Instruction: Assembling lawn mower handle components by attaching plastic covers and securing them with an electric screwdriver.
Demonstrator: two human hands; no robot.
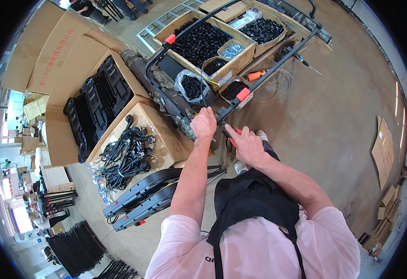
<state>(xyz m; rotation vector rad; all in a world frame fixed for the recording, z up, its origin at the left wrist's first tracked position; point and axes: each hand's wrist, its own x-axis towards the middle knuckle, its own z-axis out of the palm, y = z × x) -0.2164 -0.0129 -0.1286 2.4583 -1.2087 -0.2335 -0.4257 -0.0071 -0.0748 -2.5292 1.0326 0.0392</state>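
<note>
My left hand (204,123) is closed in a pinch at the near end of a black tubular metal frame (268,72). A thin dark strand, perhaps a cable, rises from its fingertips, but what they grip is mostly hidden. Just to the right, my right hand (250,148) is closed around red-handled pliers (233,135), its index finger stretched toward the frame's end. The pliers' jaws cannot be made out clearly. Red sleeves (243,94) sit on the frame's tubes. Beyond my left hand lies a clear bag of small black parts (192,88).
Wooden boxes hold black caps (199,42) and silver screws (233,50). At left, an open carton (57,111) contains black plastic housings; bundled black power cords (127,153) lie on another carton. Long black housings (143,188) stand nearer me. An orange tool (256,75) lies under the frame.
</note>
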